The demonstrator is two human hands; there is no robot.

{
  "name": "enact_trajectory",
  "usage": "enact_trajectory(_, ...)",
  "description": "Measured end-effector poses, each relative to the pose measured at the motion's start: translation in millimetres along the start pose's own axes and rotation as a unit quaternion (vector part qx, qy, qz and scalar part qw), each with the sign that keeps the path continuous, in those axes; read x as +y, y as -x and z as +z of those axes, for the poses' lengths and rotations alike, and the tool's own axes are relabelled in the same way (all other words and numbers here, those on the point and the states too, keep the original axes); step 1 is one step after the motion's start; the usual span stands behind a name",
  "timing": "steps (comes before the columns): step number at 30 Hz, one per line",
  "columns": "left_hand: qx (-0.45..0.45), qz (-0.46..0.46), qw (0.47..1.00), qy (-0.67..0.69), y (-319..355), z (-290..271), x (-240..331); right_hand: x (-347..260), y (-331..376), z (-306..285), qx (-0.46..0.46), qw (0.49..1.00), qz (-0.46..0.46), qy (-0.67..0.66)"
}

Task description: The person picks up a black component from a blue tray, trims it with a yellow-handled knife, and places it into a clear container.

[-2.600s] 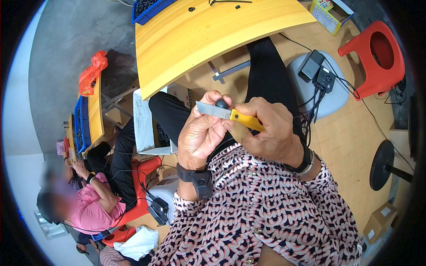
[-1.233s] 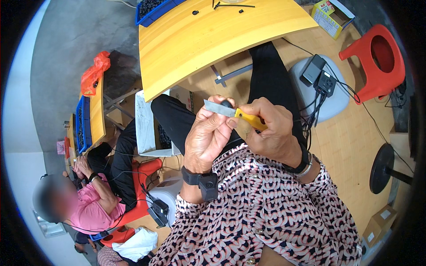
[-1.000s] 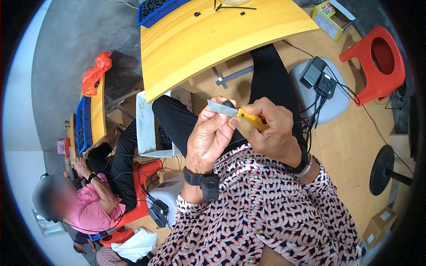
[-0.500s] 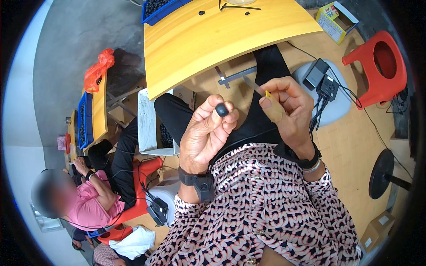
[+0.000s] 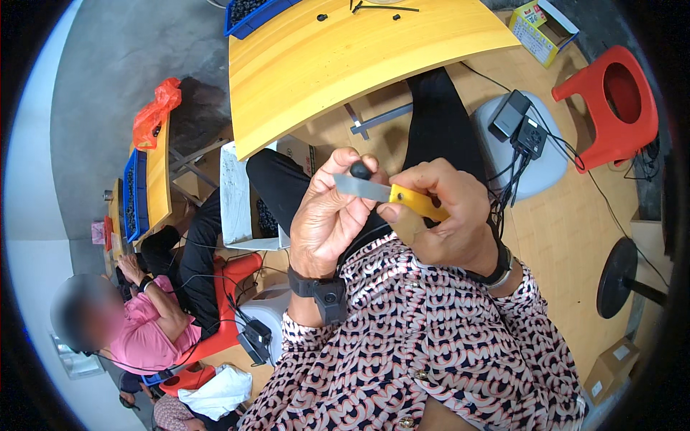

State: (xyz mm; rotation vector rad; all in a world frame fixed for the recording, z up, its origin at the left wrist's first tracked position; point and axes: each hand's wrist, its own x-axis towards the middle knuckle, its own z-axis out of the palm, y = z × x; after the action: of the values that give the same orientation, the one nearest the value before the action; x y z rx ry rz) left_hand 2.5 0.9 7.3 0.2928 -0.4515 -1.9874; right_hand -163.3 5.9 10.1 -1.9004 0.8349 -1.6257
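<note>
Between the thumb and fingers of my left hand [image 5: 327,215] is a small, rounded black part [image 5: 361,169]; its exact kind cannot be made out. My right hand [image 5: 456,212] grips the yellow handle of a knife [image 5: 413,201]. The knife's flat grey blade [image 5: 363,188] points left and crosses just in front of the black part, over my left fingers. Whether the edge touches the part is not plain. Both hands are above my lap, close together, short of the yellow table [image 5: 309,93].
Small black pieces [image 5: 323,17] and a blue bin [image 5: 248,16] are on the table. Below its left corner is a white box [image 5: 237,201]. To the right stand a grey stool [image 5: 539,169] carrying adapters and cables, and a red stool [image 5: 640,108]. A person in pink [image 5: 154,323] sits at left.
My right hand has moved left and turned, bringing the knife from beside my left hand to across the black part. My left hand stays nearly in place, still holding it.
</note>
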Motion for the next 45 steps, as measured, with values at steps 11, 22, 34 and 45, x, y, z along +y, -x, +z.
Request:
enact_trajectory(11,0.013,0.027,0.999,-0.011,0.7,-3.3,-2.9,1.2,-3.5,8.8,0.031,0.995,-0.076,0.06)
enact_trajectory(22,0.004,0.017,1.0,-0.005,1.3,-1.8,-2.8,3.3,-0.1,4.5,-0.001,0.998,-0.043,0.053)
enact_trajectory(34,0.005,0.02,1.0,-0.013,1.4,-0.4,-3.0,4.2,1.0,5.6,0.002,0.997,-0.044,0.066)
enact_trajectory(45,0.019,0.02,0.999,-0.025,3.2,0.1,-2.5,1.9,-0.3,2.5,-0.007,0.997,-0.035,0.063)
